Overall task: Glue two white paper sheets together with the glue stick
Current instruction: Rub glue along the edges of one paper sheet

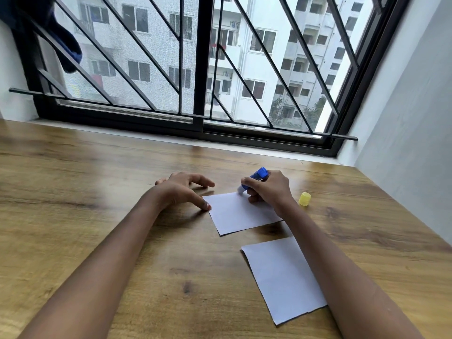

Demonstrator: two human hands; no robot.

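Two white paper sheets lie on the wooden table. The far sheet sits just ahead of the near sheet, with a strip of table between them. My right hand grips a blue glue stick, tilted, with its pale tip touching the far edge of the far sheet. My left hand rests on the table with fingers spread, one fingertip pressing the far sheet's left corner. The glue stick's yellow cap stands on the table to the right of my right hand.
A window with black diagonal bars runs along the table's far edge. A grey wall closes the right side. Dark blue cloth hangs from the bars at upper left.
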